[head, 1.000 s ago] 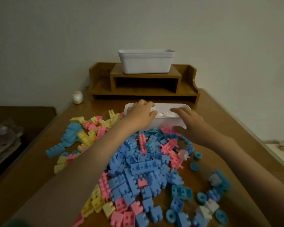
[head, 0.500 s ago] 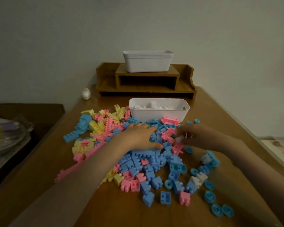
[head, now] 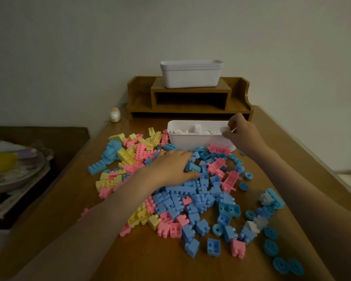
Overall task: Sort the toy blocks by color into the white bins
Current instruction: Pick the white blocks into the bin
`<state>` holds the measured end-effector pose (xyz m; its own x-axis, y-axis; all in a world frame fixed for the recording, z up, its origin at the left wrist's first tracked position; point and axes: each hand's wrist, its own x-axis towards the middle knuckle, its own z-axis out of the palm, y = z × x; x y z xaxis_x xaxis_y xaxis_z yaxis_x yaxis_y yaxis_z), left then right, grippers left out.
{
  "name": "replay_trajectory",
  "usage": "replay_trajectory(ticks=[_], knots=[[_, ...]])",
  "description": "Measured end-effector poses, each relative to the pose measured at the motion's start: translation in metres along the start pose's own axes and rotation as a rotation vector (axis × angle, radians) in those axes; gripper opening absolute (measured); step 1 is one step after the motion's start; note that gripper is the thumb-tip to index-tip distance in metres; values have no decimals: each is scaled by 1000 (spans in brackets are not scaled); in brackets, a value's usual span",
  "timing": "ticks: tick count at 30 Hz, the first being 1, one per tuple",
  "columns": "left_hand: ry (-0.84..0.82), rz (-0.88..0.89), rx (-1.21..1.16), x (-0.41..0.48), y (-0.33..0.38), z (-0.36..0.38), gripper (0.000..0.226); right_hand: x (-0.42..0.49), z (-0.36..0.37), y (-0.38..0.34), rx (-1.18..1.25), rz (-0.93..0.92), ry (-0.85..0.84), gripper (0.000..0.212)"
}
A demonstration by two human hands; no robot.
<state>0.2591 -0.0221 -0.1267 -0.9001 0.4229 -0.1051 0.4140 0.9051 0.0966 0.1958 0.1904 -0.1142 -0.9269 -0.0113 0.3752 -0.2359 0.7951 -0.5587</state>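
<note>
A heap of blue, pink and yellow toy blocks [head: 190, 191] covers the middle of the wooden table. Behind it stands a white bin [head: 182, 139] that holds white blocks. My right hand [head: 241, 132] is at the bin's right end, its fingers pinched on a small white block [head: 225, 129] over the rim. My left hand [head: 170, 166] lies palm down on the heap with fingers spread over blue blocks; whether it grips one is hidden. Two white blocks [head: 255, 223] lie among blue pieces at the right.
A stack of white bins [head: 190, 76] sits on a wooden desk shelf [head: 188, 102] at the back. A small egg-shaped figure [head: 115, 115] stands to its left. Blue wheels [head: 270, 244] lie near the table's right edge. A cluttered side surface [head: 12, 169] is at the left.
My right hand has lifted a white block from the heap and carried it back to the bin's right end. My left hand stays on the heap.
</note>
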Motion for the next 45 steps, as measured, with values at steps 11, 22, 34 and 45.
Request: replay_trajectory(ticks=[11, 22, 34, 45], knots=[[108, 150, 16, -21, 45, -8, 71, -32, -21, 5, -197, -180, -141, 28], [1, 472, 43, -45, 130, 26, 73, -114, -64, 47, -349, 73, -202, 28], [78, 237, 87, -27, 117, 27, 35, -154, -56, 54, 31, 226, -354, 46], [274, 237, -145, -32, 100, 28, 24, -143, -39, 33, 4, 52, -411, 25]])
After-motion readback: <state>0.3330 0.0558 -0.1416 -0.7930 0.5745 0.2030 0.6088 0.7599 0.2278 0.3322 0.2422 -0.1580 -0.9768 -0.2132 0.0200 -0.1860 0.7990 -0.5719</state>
